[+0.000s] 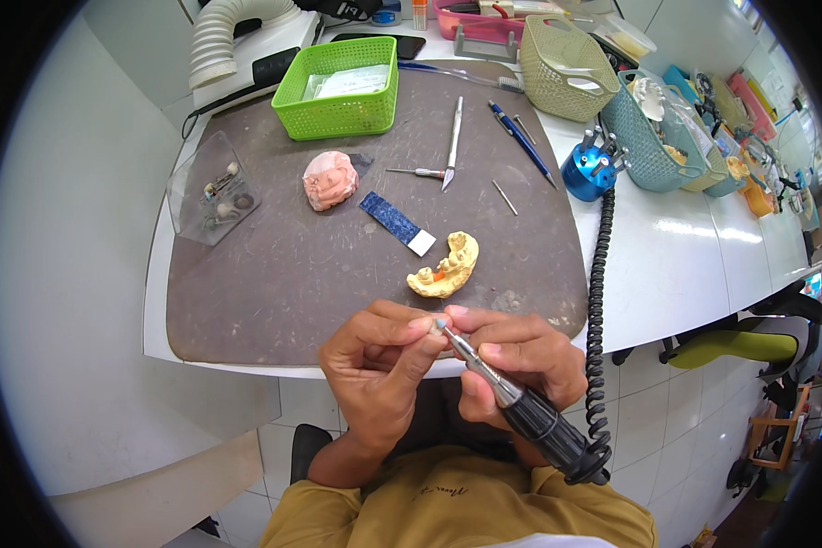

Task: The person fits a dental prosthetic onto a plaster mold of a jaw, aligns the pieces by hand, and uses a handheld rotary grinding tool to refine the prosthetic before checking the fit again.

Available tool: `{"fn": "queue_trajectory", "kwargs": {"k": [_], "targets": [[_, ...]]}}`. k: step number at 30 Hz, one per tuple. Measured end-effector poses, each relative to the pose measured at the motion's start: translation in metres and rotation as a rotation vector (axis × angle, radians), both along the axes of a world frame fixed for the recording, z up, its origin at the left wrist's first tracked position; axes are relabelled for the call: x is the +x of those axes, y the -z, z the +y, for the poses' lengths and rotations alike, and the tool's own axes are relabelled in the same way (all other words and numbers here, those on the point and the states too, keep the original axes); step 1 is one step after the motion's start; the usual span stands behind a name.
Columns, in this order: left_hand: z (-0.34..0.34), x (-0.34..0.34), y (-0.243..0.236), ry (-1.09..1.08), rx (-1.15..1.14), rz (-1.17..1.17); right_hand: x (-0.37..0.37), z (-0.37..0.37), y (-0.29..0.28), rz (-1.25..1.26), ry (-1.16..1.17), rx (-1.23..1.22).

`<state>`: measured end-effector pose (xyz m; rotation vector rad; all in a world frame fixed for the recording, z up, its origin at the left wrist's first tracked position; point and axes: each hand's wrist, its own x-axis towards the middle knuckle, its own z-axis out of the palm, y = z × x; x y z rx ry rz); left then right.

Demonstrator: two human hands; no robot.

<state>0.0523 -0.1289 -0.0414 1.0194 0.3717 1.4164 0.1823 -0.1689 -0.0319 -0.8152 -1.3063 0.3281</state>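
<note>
My right hand [534, 356] is closed around a black and silver rotary handpiece [541, 427], which slants up and left at the table's near edge. Its small bluish tip [441, 322] meets a tiny pale piece [435, 331], pinched between the thumb and fingers of my left hand [374, 361]. Most of that piece is hidden by fingertips, so its exact kind is unclear. Just beyond my hands lies a yellowish dental cast [461, 265] with an orange-red patch. Farther off are a blue paper strip [391, 217] with a white end and a pink dental cast [330, 180].
A coiled black cord [597, 292] hangs right of the brown mat [265, 292]. A knife [454, 137], a blue pen [523, 144] and thin tools lie beyond. Around them stand a green basket [288, 114], a clear box of burs [187, 201] and a blue bur holder [589, 173].
</note>
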Motion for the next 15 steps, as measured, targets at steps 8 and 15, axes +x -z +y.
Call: {"fn": "queue_trajectory", "kwargs": {"k": [8, 15], "targets": [[0.0001, 0.0002, 0.0003, 0.004, 0.003, -0.029, -0.0003, 0.0012, -0.0001, -0.035, 0.021, 0.007], [-0.0006, 0.0013, -0.0025, 0.000, 0.012, 0.001, -0.0044, 0.0017, 0.0051, 0.091, 0.002, 0.047]]}}
